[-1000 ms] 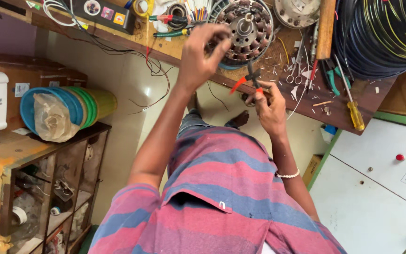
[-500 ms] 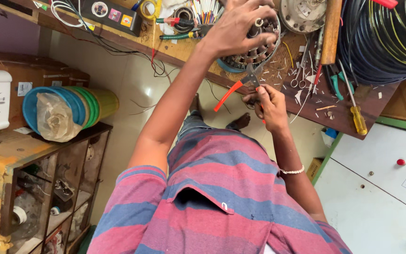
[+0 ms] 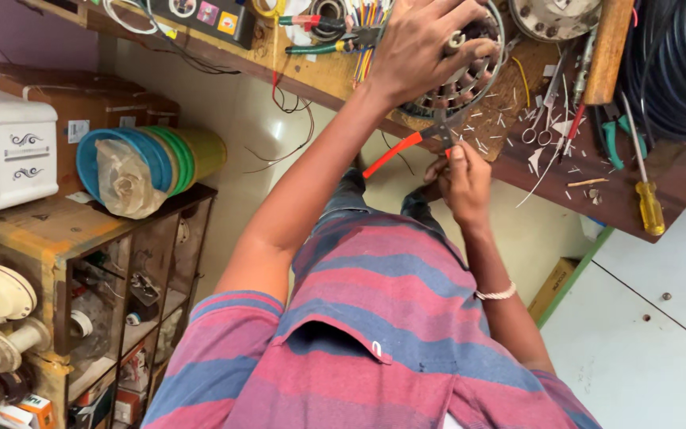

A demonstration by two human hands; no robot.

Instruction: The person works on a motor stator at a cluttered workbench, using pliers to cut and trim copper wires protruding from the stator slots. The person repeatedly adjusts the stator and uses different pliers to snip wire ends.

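Up on the wooden bench (image 3: 335, 75), at its edge: a round metal motor part (image 3: 470, 75) with many little slots and wire coils around the rim.

Pressing down on top of it with the left hand (image 3: 418, 48), fingers spread wide and bent over the rim, clamped on the part. Just below, pinching a pair of orange-handled snips (image 3: 395, 155) in the right hand (image 3: 462, 179), fingers closed together on the near handle, with the tip of the snips touching the lower edge of the part.

Probably heavy for its size, being thick metal. Hard and stiff, so no bending or squashing. Maybe a bit slippery on the smooth outer ring, and bumpy on the slotted face. Best to grip by the outer ring or lay a flat palm on top, as here. Better not to grab the thin wires: easy to scratch, bend or snap. Also good to mind the bench edge, since a fall could dent it or hurt a foot.

Light and easy to hold, the snips, with soft-looking handles; sharp at the tip, so fingers away from there.

Near by on the bench: small scissors (image 3: 537, 131), a yellow screwdriver (image 3: 649, 206), bits of cut wire, and big rolls of dark cable (image 3: 676, 71).
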